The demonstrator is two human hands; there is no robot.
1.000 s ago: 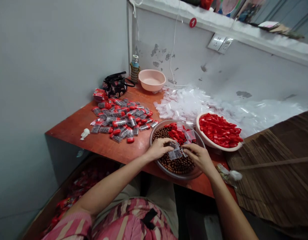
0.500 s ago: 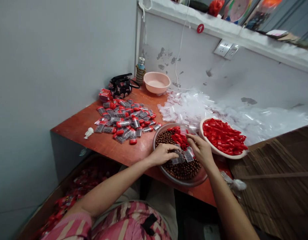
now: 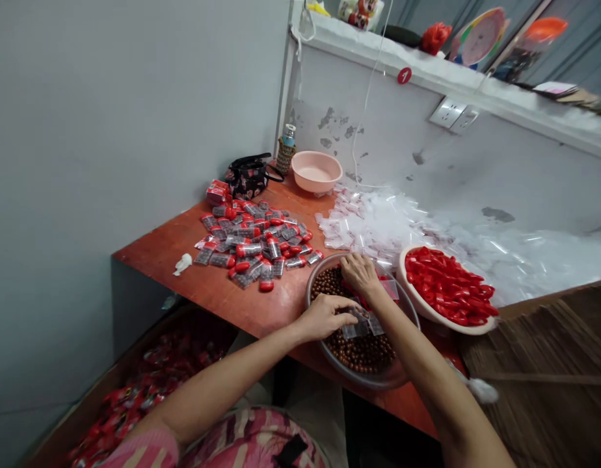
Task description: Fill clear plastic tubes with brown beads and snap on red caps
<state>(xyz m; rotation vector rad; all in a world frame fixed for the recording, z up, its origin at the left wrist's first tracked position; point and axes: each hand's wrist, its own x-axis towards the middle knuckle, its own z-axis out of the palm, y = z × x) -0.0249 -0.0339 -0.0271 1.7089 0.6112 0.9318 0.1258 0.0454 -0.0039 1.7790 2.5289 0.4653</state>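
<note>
A metal bowl [image 3: 412, 312] full of round brown beads [image 3: 361, 354] stands at the table's front edge, with red plastic pieces lying among the beads. Over it, my left hand [image 3: 326, 316] is closed on small clear plastic cases [image 3: 356, 325]; how many I cannot tell. My right hand [image 3: 360, 272] is down at the bowl's far side, over the red pieces. Its fingers are curled together and their tips are hidden, so what they grip does not show. Another clear case [image 3: 391, 288] lies just right of that wrist.
Left of the bowl is a pile of filled cases with red caps [image 3: 252, 249]. A white basin of red caps [image 3: 447, 283] is at the right, before a heap of clear cases [image 3: 378, 218]. Behind are a pink basin [image 3: 317, 170], a bag [image 3: 246, 179] and a bottle [image 3: 287, 146].
My right hand has moved left and away from me, from beside the clear cases to the bowl's far side. My left hand still holds its cases. The view has shifted slightly.
</note>
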